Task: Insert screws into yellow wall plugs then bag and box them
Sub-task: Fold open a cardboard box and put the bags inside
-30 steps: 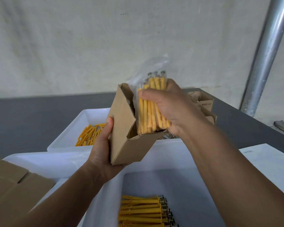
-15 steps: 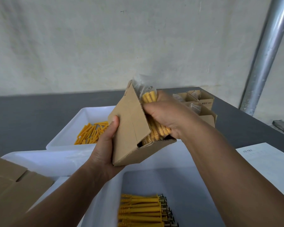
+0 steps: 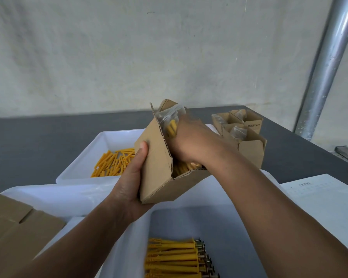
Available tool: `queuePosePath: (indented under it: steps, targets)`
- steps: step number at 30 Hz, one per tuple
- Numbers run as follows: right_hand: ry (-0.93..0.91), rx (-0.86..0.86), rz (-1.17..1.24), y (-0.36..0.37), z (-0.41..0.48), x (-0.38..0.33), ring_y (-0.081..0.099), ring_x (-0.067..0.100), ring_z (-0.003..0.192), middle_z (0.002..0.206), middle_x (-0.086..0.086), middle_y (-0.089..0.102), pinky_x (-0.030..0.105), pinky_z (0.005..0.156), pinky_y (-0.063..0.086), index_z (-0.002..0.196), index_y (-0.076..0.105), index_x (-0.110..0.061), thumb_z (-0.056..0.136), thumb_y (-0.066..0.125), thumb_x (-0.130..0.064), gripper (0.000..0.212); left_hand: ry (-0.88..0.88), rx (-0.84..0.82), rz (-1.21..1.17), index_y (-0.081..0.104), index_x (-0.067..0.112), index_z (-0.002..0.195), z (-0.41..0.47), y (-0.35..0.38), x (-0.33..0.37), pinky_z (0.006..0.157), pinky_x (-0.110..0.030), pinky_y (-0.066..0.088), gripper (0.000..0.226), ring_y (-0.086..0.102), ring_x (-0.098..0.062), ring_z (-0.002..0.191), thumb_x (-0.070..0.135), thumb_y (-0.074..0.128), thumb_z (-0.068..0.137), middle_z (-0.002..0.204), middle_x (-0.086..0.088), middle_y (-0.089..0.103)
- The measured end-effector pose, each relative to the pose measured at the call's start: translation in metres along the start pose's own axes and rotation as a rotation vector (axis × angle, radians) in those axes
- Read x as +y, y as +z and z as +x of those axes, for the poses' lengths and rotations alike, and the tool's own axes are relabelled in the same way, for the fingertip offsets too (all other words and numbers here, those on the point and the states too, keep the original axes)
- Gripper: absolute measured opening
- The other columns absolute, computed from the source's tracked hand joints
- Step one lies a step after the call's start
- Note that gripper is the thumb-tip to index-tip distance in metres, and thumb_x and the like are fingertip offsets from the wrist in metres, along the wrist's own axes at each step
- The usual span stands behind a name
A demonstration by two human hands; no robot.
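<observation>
One head-worn wide-angle view looks forward and down, close over the table [image 3: 38, 141].

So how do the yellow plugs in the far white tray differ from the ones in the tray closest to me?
The far plugs lie in a loose jumble, pointing various ways; the near plugs lie side by side in a neat row. The near plugs have metal screw heads sticking out at their right ends; the far plugs show no screws. Both sets are the same yellow.
</observation>
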State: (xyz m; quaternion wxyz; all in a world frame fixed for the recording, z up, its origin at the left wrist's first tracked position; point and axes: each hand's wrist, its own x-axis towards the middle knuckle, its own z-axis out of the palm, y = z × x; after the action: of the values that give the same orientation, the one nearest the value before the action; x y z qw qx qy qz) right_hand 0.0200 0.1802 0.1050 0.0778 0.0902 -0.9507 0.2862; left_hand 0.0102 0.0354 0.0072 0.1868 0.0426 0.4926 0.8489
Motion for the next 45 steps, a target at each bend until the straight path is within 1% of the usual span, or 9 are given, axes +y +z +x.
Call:
queuePosePath:
  steps: [2, 5, 12, 16, 20, 27, 33, 38, 45]
  targets:
    - [-0.003, 0.0, -0.116, 0.0, -0.004, -0.002, 0.042, 0.024, 0.089, 0.095, 0.004, 0.038, 0.026, 0.055, 0.024, 0.115, 0.047, -0.017, 0.091, 0.054, -0.029, 0.028, -0.006, -0.001, -0.01, 0.068, 0.023, 0.123, 0.0, 0.0, 0.001, 0.081, -0.042, 0.055, 0.064, 0.064, -0.029, 0.107, 0.07, 0.059, 0.08, 0.129, -0.012, 0.064]
    - [-0.09, 0.061, -0.294, 0.004, -0.009, 0.001, 0.034, 0.022, 0.077, 0.084, 0.003, 0.034, 0.026, 0.057, 0.024, 0.077, 0.039, -0.011, 0.086, 0.059, -0.021, 0.025, -0.012, -0.01, -0.005, 0.072, 0.024, 0.116, 0.0, 0.0, 0.001, 0.076, -0.04, 0.056, 0.062, 0.07, -0.028, 0.094, 0.071, 0.057, 0.08, 0.116, -0.011, 0.07]
    - [-0.149, 0.043, -0.419, -0.001, -0.011, -0.002, 0.035, 0.024, 0.07, 0.074, 0.002, 0.03, 0.023, 0.062, 0.025, 0.067, 0.034, -0.015, 0.085, 0.061, -0.021, 0.033, -0.012, 0.003, 0.0, 0.073, 0.025, 0.113, 0.001, -0.001, 0.0, 0.075, -0.041, 0.056, 0.059, 0.071, -0.028, 0.091, 0.07, 0.058, 0.078, 0.113, -0.01, 0.071]
    - [-0.137, 0.071, -0.218, -0.001, -0.004, 0.003, 0.041, 0.02, 0.068, 0.073, 0.0, 0.042, 0.027, 0.051, 0.026, 0.089, 0.048, -0.007, 0.086, 0.061, -0.02, 0.019, -0.023, 0.002, -0.029, 0.072, 0.026, 0.115, 0.002, -0.002, 0.001, 0.075, -0.041, 0.056, 0.061, 0.07, -0.027, 0.09, 0.072, 0.059, 0.077, 0.115, -0.009, 0.07]
    - [-0.134, 0.218, 0.005, 0.001, -0.002, 0.003, 0.046, 0.019, 0.079, 0.082, -0.004, 0.047, 0.029, 0.054, 0.027, 0.125, 0.045, -0.015, 0.094, 0.046, -0.049, 0.046, -0.046, 0.005, -0.037, 0.071, 0.028, 0.118, 0.001, -0.002, 0.002, 0.069, -0.04, 0.056, 0.063, 0.071, -0.026, 0.086, 0.074, 0.056, 0.078, 0.116, -0.009, 0.07]
    - [-0.195, 0.176, -0.207, 0.004, -0.004, 0.002, 0.041, 0.026, 0.078, 0.07, -0.003, 0.037, 0.032, 0.063, 0.024, 0.078, 0.035, -0.027, 0.096, 0.04, -0.033, 0.02, -0.053, -0.027, -0.014, 0.07, 0.024, 0.119, 0.001, -0.002, 0.002, 0.073, -0.04, 0.056, 0.064, 0.069, -0.027, 0.088, 0.072, 0.056, 0.079, 0.114, -0.01, 0.069]
    - [-0.209, 0.138, -0.233, 0.005, -0.004, 0.003, 0.042, 0.025, 0.082, 0.099, 0.004, 0.063, 0.032, 0.069, 0.029, 0.107, 0.057, -0.03, 0.096, 0.039, -0.037, 0.022, -0.071, -0.029, -0.023, 0.07, 0.023, 0.12, 0.002, -0.003, 0.001, 0.072, -0.038, 0.056, 0.064, 0.071, -0.026, 0.088, 0.071, 0.059, 0.078, 0.114, -0.01, 0.07]
    - [-0.196, 0.031, -0.174, -0.003, -0.001, 0.006, 0.046, 0.021, 0.077, 0.08, -0.004, 0.051, 0.028, 0.055, 0.028, 0.103, 0.049, -0.028, 0.093, 0.05, -0.035, 0.012, -0.065, -0.016, -0.042, 0.072, 0.025, 0.116, 0.002, -0.003, 0.003, 0.074, -0.039, 0.056, 0.062, 0.07, -0.025, 0.089, 0.072, 0.057, 0.079, 0.113, -0.007, 0.071]
    - [-0.16, 0.351, -0.009, -0.016, 0.002, 0.014, 0.058, 0.01, 0.077, 0.092, -0.002, 0.071, 0.012, 0.056, 0.031, 0.097, 0.074, -0.02, 0.095, 0.054, -0.043, 0.031, -0.066, -0.003, -0.109, 0.063, 0.028, 0.129, 0.001, -0.005, 0.006, 0.071, -0.039, 0.056, 0.071, 0.069, -0.026, 0.087, 0.077, 0.051, 0.079, 0.119, -0.009, 0.066]
